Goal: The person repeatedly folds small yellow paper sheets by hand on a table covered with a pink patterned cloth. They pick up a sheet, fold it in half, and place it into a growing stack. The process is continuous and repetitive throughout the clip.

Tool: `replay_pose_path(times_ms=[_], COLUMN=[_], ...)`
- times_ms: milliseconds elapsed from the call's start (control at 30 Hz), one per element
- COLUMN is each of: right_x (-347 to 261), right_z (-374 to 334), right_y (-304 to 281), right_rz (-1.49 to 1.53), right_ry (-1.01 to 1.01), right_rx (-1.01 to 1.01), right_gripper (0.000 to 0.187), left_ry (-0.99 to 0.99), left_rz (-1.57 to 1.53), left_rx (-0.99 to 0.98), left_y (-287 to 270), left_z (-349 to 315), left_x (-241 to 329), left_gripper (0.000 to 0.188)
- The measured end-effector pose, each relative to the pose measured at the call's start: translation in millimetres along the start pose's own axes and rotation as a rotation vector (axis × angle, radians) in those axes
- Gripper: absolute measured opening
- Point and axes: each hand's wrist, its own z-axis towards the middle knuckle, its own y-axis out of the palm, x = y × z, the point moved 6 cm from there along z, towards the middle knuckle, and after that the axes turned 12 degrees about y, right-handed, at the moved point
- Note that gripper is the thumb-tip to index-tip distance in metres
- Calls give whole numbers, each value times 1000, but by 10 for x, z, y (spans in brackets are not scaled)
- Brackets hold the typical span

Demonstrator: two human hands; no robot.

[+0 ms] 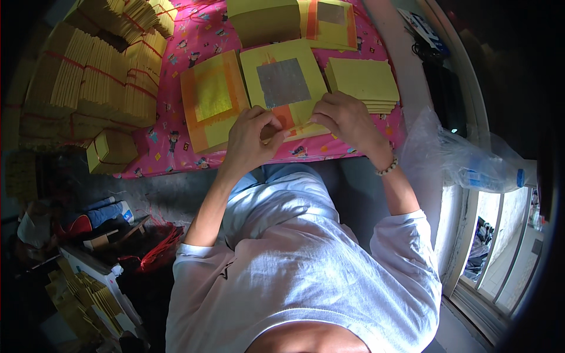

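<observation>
A stack of yellow paper sheets lies in the middle of the table, its top sheet bearing a silver square and an orange patch. At its near edge my left hand is closed, thumb and bent forefinger pinched on the paper near the orange patch. My right hand is closed too, its thumb and forefinger gripping the sheet's near right corner. To the left is another stack with a gold square in an orange border. Plain yellow sheets are piled on the right, just beyond my right hand.
Bundles of yellow paper tied with red string are heaped at the left. The pink patterned cloth covers the table. A taller yellow stack stands at the back. Clear plastic bags and a bottle hang at the right, beside a barred window.
</observation>
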Motion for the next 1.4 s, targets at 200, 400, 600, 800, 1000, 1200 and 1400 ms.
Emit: replay_pose_path(times_ms=[200, 400, 600, 800, 1000, 1200, 1400], right_x=[-233, 20, 13, -311, -358, -180, -219], right_z=[74, 107, 419, 303, 287, 267, 254], right_y=[-259, -56, 383, 414, 114, 343, 378], right_rz=[8, 626, 1082, 1217, 760, 970, 902], right_ry=[-53, 304, 142, 218, -51, 163, 232], right_rx=[263, 453, 196, -181, 40, 2, -34], right_gripper=[24, 78, 105, 101, 87, 78, 65], left_ry=[115, 38, -57, -96, 171, -37, 33], left_rz=[160, -21, -628, -851, -465, -493, -163], left_rx=[23, 334, 335, 335, 404, 349, 386], left_y=[39, -305, -530, -316, -317, -43, -45], left_z=[106, 73, -27, -64, 31, 49, 70], left_x=[47, -144, -118, -284, -234, -369, -329], left_gripper=[26, 20, 22, 28, 32, 37, 39])
